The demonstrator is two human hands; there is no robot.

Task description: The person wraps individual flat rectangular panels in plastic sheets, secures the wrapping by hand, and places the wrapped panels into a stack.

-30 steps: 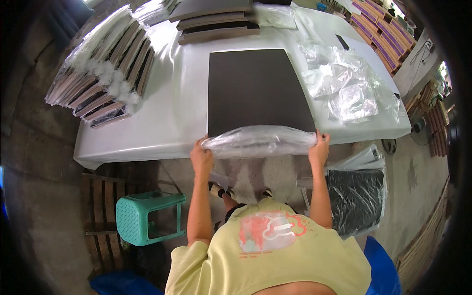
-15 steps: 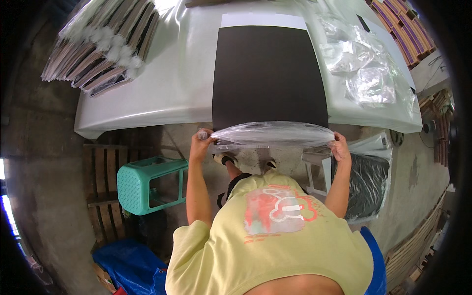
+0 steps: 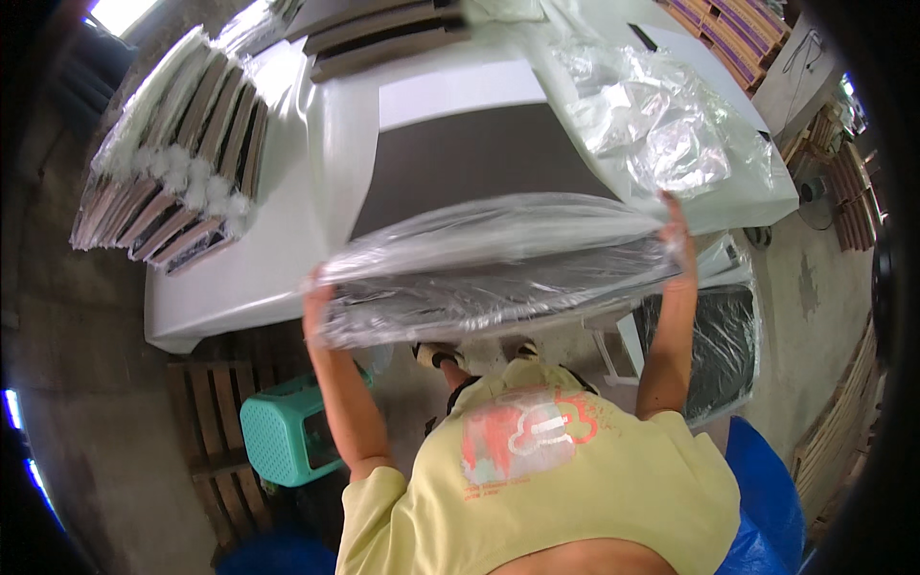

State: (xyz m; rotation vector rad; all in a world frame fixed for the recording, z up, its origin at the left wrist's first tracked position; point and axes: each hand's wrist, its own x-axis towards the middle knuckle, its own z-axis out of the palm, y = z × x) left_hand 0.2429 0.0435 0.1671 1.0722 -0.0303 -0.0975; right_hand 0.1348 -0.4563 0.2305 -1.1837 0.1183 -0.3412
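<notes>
A large flat black board (image 3: 479,153) lies on the white-covered table, its near end inside a clear plastic bag (image 3: 498,283). The bag's bunched rim runs across the board, and the covered end sticks out over the table's near edge. At the left side of the bag, my left hand (image 3: 316,297) is closed on the plastic, blurred by motion. My right hand (image 3: 677,244) grips the bag's right side, fingers partly hidden by film. A white sheet (image 3: 460,93) shows beyond the board's far end.
Stacked wrapped boards (image 3: 182,153) stand at the table's left, with more dark boards (image 3: 383,38) at the back. Loose clear bags (image 3: 671,134) lie at the right. Below are a green stool (image 3: 278,436), a wooden pallet (image 3: 216,412) and a wrapped black panel (image 3: 719,350).
My hands have spread apart and moved up the board, drawing the bag over its near end. The left hand has shifted left and the view has turned slightly.
</notes>
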